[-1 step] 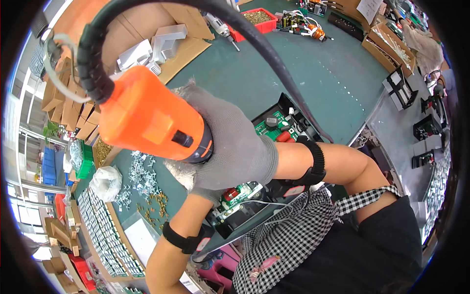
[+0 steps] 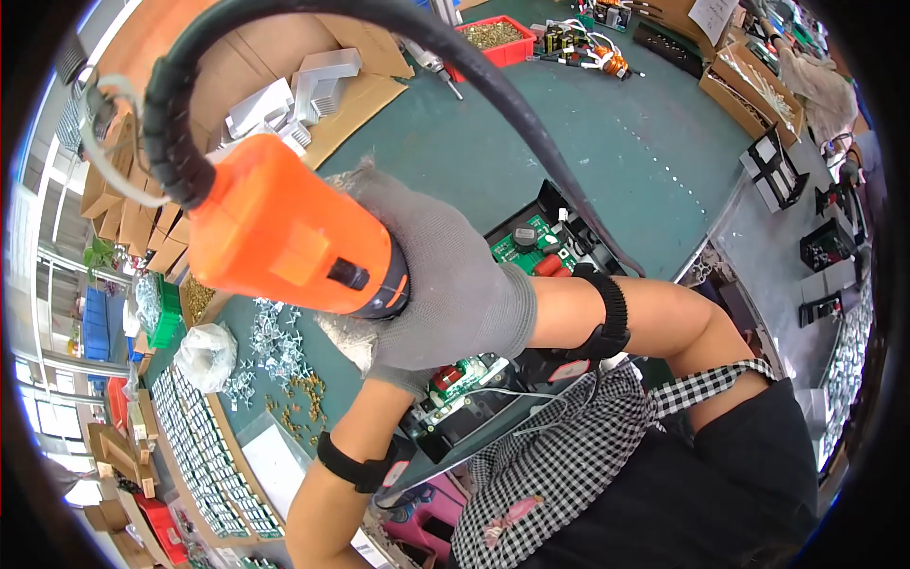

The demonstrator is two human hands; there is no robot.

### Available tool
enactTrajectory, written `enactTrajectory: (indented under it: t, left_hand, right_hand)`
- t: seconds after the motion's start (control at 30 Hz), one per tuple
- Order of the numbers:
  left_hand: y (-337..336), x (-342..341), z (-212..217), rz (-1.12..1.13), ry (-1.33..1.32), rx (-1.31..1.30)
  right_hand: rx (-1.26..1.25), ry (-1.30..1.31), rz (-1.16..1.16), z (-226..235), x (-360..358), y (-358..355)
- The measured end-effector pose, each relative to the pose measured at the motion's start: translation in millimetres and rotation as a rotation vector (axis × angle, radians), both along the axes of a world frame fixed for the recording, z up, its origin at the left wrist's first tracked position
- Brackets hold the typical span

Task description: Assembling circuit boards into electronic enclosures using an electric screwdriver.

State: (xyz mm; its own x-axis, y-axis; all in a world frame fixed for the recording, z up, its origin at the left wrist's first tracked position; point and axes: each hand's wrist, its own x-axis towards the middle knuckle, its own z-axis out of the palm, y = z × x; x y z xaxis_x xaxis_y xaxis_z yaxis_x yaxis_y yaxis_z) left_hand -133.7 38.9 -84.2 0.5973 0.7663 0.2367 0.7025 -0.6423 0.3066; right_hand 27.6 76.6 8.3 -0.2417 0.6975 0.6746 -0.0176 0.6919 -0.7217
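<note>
Gloved right hand [image 2: 445,275] gripping an orange electric screwdriver [image 2: 294,242] above a green circuit board [image 2: 531,248].

The right hand is wrapped closed around the screwdriver's body, held close under the camera over the green bench [image 2: 616,133]; a black cable [image 2: 455,57] arcs from the tool's top. The left hand [image 2: 379,356], also gloved, lies mostly hidden beneath, so its grip cannot be told. Loose screws [image 2: 275,351] lie scattered just left.
</note>
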Motion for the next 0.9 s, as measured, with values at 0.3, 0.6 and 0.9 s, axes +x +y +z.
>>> enactTrajectory:
  t: [0.3, 0.6, 0.9]
  left_hand:
    - [-7.5, -17.2, 5.4, 0.069, 0.081, 0.010]
    - [-25.2, -35.5, -12.2, 0.171, 0.157, 0.082]
    - [-27.2, -29.4, -18.2, 0.206, 0.136, 0.222]
  right_hand:
    - [0.024, 0.043, -0.029, 0.8, -0.5, -4.2]
    - [-0.005, 0.014, -0.031, 1.3, 2.0, -0.4]
    - [0.020, -0.006, 0.013, 0.3, 1.4, -2.4]
